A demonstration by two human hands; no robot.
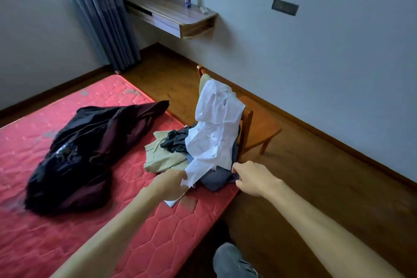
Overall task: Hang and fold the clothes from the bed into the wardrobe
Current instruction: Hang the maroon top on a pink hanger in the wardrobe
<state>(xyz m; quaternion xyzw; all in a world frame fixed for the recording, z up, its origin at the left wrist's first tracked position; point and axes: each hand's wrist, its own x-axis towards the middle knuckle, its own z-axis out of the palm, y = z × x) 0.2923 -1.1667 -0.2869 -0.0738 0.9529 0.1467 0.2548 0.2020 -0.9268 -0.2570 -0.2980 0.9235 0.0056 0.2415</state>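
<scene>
A white shirt [216, 124] hangs over the back of a wooden chair [259, 128] and trails down onto the red mattress [135, 198]. My left hand [171, 184] grips the shirt's lower sleeve end at the mattress's near corner. My right hand [251, 178] hovers beside the shirt's hem, over a grey garment [216, 179], fingers loosely curled and holding nothing. A beige garment [162, 156] and a dark grey one [176, 140] lie under the shirt. A large dark maroon garment [85, 151] is spread on the mattress to the left. No wardrobe is in view.
A wall-mounted wooden shelf [171, 13] carries a blue can [187, 0]. Blue-grey curtains [101, 13] hang at the far left corner. Wooden floor [316, 187] runs between the bed and the wall. My grey shoe [232, 262] stands by the mattress's edge.
</scene>
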